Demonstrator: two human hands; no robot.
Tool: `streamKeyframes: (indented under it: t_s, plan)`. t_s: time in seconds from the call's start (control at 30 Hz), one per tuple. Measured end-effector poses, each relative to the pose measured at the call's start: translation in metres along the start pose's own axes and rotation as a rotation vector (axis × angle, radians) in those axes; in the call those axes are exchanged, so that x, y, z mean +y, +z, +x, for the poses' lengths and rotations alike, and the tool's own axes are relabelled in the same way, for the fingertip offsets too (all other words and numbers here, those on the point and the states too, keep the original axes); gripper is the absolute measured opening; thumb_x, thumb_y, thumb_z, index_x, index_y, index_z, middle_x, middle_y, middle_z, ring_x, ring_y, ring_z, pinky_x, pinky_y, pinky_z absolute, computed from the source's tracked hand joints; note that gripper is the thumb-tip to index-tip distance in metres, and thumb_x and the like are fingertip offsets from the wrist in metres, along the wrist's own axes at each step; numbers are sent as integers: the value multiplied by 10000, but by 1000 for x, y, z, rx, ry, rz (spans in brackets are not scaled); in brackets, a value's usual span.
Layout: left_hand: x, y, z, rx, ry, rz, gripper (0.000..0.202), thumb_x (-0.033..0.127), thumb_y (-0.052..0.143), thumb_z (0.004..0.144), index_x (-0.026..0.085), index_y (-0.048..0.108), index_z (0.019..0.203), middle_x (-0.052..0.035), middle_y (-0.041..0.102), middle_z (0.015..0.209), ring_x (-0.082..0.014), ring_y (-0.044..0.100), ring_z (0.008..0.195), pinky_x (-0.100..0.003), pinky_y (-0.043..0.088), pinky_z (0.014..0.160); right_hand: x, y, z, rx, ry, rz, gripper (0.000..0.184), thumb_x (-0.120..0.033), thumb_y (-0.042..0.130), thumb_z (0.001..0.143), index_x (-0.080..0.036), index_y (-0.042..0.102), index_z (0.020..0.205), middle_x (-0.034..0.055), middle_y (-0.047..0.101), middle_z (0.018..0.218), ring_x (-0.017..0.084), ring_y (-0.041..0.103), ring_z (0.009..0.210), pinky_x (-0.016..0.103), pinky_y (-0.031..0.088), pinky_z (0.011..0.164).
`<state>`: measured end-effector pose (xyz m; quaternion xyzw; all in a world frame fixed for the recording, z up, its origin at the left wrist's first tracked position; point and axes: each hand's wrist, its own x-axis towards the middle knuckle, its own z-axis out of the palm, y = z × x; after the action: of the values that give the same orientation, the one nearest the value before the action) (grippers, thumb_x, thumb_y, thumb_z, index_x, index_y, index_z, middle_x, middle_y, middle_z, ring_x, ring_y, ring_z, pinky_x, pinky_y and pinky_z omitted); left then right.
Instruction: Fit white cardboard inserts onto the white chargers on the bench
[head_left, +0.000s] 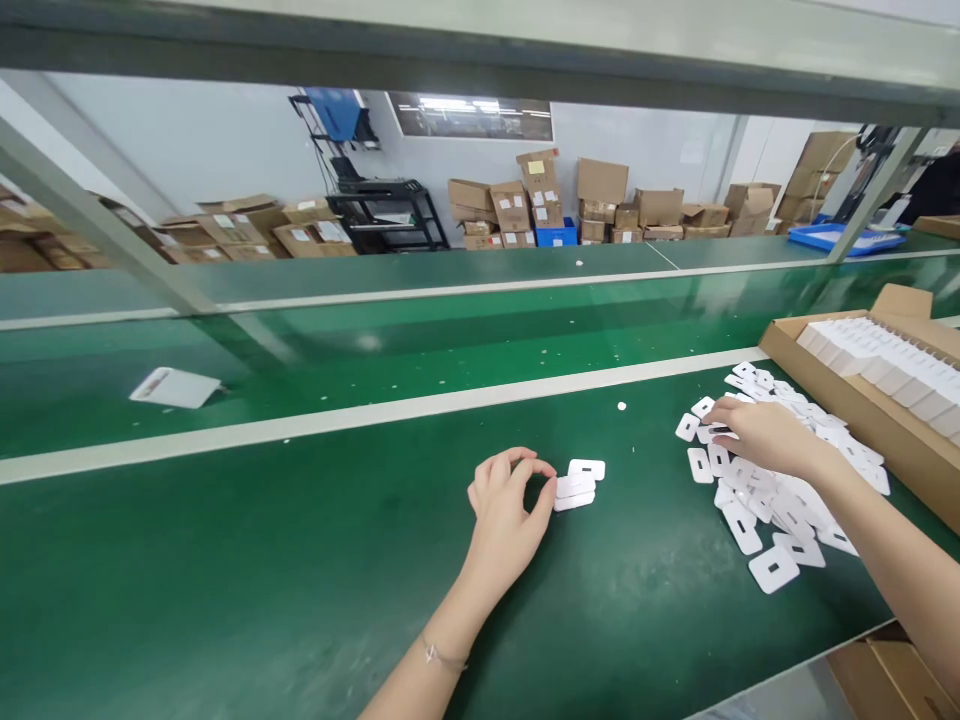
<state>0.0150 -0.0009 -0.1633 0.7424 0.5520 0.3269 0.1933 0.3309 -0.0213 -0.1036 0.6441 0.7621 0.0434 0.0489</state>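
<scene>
Left hand point(510, 495) rests on the dark green matte work surface point(300, 560) with its fingers curled into a loose ring. Thumb and forefinger tips meet at the near end of a small stack of flat white plastic tags with a rectangular slot point(579, 484); whether it pinches the stack or only touches it cannot be told. Right hand point(757, 432) lies palm down, fingers stretched nearly flat, on the far side of a loose heap of white slotted tags point(780, 505), pressing on them and closed around nothing. Just beyond the heap stands a long open brown cardboard box point(840, 400) packed with upright white cartons point(885, 365). Well apart to the left, a flat white card point(175, 388) lies on the farther green belt point(450, 330). The stack looks uneven, its top tag slid off to the right, so a sideways nudge from the thumb could fan it out. A sweep of the right wrist could push heap tags toward the near table edge
</scene>
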Motion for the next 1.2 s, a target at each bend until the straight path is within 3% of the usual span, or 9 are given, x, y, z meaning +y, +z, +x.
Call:
streamKeyframes:
  t_s: [0.13, 0.27, 0.37, 0.5, 0.67, 0.8, 0.93, 1.1, 1.2]
  plan:
    - [1, 1, -1, -1, 18, -53, 165, 271, 490, 826, 239, 636, 757, -88, 587, 1044, -329, 434, 1107, -561, 314, 955, 22, 19, 5, 10, 20, 21, 264, -255, 512, 858, -223, 698, 1043, 62, 690, 1129, 219, 702, 784, 306, 517, 624]
    - [3, -4, -2, 18, 22, -130, 170, 293, 501, 826, 231, 633, 738, -98, 596, 1041, -343, 434, 1121, -602, 277, 984, 13, 16, 1, 82, 14, 49, 290, -315, 477, 880, -218, 698, 1042, 70, 709, 1108, 232, 704, 803, 331, 531, 663]
    - [8, -10, -5, -29, 42, -239, 164, 317, 505, 837, 227, 636, 797, -90, 636, 1027, -310, 502, 1095, -548, 331, 999, -14, 1, -6, 163, -42, 76, 342, -365, 426, 923, -211, 652, 1128, 75, 699, 1134, 200, 693, 731, 331, 519, 671]
    - [18, -15, -10, -246, 63, -498, 263, 373, 447, 904, 210, 631, 997, -67, 718, 922, -229, 647, 927, -371, 490, 875, -68, -16, -13, 415, -359, 106, 284, -304, 457, 920, -214, 627, 1128, 50, 695, 1049, 117, 596, 534, 265, 408, 512]
    - [22, -14, -15, -294, 27, -703, 285, 398, 507, 888, 186, 696, 918, -84, 701, 976, -237, 619, 945, -341, 478, 852, -117, -7, -7, 561, -537, 147, 265, -274, 473, 951, -198, 604, 1167, 31, 694, 970, 90, 552, 511, 250, 356, 476]
    - [21, -13, -16, -274, 1, -672, 228, 359, 578, 853, 189, 725, 888, -86, 693, 997, -250, 585, 1009, -349, 455, 895, -127, 13, -1, 640, -537, 260, 274, -290, 467, 976, -177, 597, 1190, 46, 697, 983, 87, 611, 601, 226, 413, 524]
    - [20, -12, -16, -304, -18, -700, 294, 368, 488, 909, 203, 732, 912, -81, 680, 1077, -249, 577, 1049, -376, 405, 979, -127, 21, -3, 714, -474, 325, 285, -312, 515, 952, -147, 613, 1163, 47, 696, 954, 75, 601, 609, 204, 420, 541]
    - [19, -12, -16, -301, -89, -815, 338, 429, 476, 920, 196, 715, 980, -82, 661, 1102, -257, 568, 1077, -377, 385, 1007, -127, 18, -7, 804, -485, 40, 272, -343, 523, 929, -283, 650, 1162, 11, 693, 905, 77, 496, 505, 235, 342, 510]
    - [19, -13, -16, -259, -135, -861, 380, 478, 503, 900, 172, 710, 989, -99, 658, 1113, -270, 564, 1087, -375, 391, 1007, -116, 19, -4, 801, -363, -65, 294, -321, 535, 919, -299, 645, 1191, 18, 703, 958, 72, 438, 456, 244, 312, 495]
